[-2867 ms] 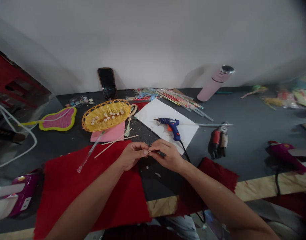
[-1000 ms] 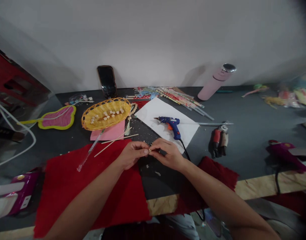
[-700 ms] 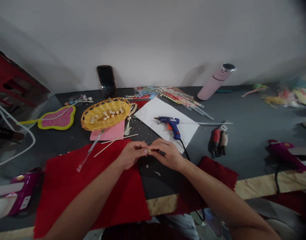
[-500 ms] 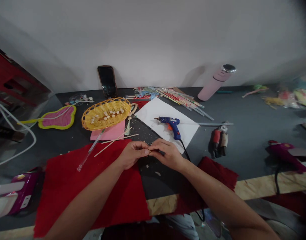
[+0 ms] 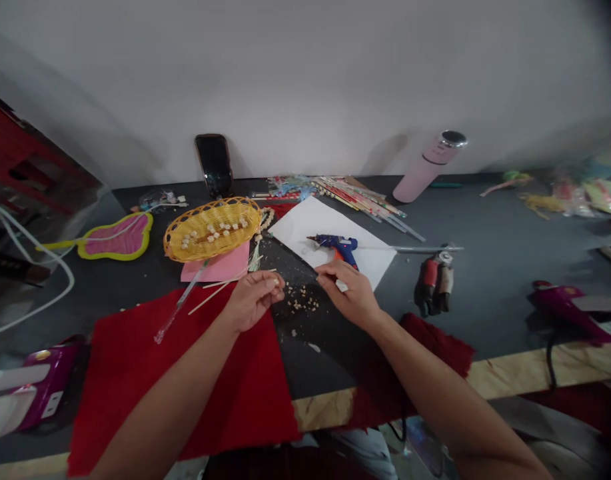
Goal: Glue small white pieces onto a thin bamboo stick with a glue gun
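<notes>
Over the edge of the red cloth (image 5: 185, 393), my left hand (image 5: 252, 300) is closed, pinching a small pale piece (image 5: 276, 283) between thumb and fingertips. My right hand (image 5: 352, 293) is closed too, thumb against fingers, with a small white object (image 5: 341, 285) showing among them; its kind is unclear. Between the hands, tiny pale bits (image 5: 302, 300) lie scattered on the dark table. A blue hot glue gun (image 5: 338, 241) rests on a white sheet (image 5: 305, 217) just beyond my right hand, which hides its handle.
Left of centre stands a yellow basket (image 5: 210, 248) holding small pale clusters, with thin sticks (image 5: 210, 300) nearby. A phone (image 5: 214, 163) and a pink bottle (image 5: 428, 170) are by the wall. Pliers (image 5: 432, 283) lie right; purple devices (image 5: 60, 377) sit at both sides.
My hands, together before, have moved apart, left hand leftward and right hand slightly rightward and up. The scattered bits between them now show, and the right hand covers the glue gun's handle.
</notes>
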`<state>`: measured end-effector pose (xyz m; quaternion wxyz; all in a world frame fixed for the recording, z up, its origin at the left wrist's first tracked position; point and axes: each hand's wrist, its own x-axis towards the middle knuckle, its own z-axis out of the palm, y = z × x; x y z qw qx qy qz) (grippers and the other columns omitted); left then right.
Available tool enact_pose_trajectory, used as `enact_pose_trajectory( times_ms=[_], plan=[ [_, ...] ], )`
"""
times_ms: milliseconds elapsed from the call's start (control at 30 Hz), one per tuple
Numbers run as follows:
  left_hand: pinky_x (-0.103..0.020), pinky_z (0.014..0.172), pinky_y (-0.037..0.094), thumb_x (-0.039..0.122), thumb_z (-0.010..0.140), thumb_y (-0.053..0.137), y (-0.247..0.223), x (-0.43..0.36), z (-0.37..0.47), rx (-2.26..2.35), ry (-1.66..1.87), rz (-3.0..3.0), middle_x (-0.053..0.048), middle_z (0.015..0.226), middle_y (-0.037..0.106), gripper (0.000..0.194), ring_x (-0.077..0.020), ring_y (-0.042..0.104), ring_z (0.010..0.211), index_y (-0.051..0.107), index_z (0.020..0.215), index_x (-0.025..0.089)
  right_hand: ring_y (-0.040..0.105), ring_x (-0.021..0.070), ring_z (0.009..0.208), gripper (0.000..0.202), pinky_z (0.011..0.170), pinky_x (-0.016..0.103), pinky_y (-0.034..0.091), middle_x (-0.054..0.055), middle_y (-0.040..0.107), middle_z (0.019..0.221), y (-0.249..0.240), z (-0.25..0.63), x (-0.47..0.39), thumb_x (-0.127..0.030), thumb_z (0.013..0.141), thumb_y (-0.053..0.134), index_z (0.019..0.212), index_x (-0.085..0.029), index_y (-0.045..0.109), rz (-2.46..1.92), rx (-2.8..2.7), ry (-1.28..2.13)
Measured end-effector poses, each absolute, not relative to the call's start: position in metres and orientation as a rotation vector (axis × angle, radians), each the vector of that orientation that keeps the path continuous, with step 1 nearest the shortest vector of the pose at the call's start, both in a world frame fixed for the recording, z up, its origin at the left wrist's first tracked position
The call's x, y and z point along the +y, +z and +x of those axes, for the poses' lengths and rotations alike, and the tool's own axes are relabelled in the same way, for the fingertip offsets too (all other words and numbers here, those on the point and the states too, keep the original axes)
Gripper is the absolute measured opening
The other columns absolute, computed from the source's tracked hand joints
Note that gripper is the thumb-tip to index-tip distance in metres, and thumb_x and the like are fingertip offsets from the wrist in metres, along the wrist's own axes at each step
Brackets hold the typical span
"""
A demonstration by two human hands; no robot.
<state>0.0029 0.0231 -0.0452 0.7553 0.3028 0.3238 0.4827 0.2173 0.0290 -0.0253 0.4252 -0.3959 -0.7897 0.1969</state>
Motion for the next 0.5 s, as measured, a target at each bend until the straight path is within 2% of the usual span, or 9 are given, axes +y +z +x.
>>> enact_pose_trajectory(
  times_ms=[167,267,500],
  plan=[
    [-0.022,0.059,0.039,0.023,0.068,0.071,-0.045,0.014,0.011,0.788,0.854,0.822,-0.002,0.068,0.059,0.014,-0.0084,0.052,0.06,0.065,0.071,0.011,0.06,0.0132,0.075,0.021,0.066,0.025,0.052,0.005,0.063,0.086,-0.026,0.201,0.017,-0.021,0.084,0.055,0.106,-0.021,0.057,-0.781,-2.047,0.614],
    [-0.022,0.06,0.037,0.026,0.066,0.072,-0.044,0.012,0.014,0.792,0.803,0.871,-0.001,0.064,0.057,0.017,-0.0087,0.05,0.06,0.064,0.07,0.011,0.06,0.0138,0.079,0.019,0.069,0.026,0.052,0.006,0.064,0.085,-0.031,0.199,0.015,-0.019,0.084,0.056,0.102,-0.02,0.06,-0.718,-2.055,0.647],
    [-0.023,0.063,0.037,0.026,0.063,0.075,-0.045,0.012,0.014,0.794,0.819,0.883,-0.002,0.069,0.059,0.02,-0.0096,0.05,0.063,0.067,0.073,0.012,0.06,0.014,0.078,0.015,0.069,0.026,0.052,0.006,0.064,0.083,-0.035,0.2,0.016,-0.017,0.084,0.056,0.098,-0.02,0.062,-0.7,-2.048,0.633]
  ],
)
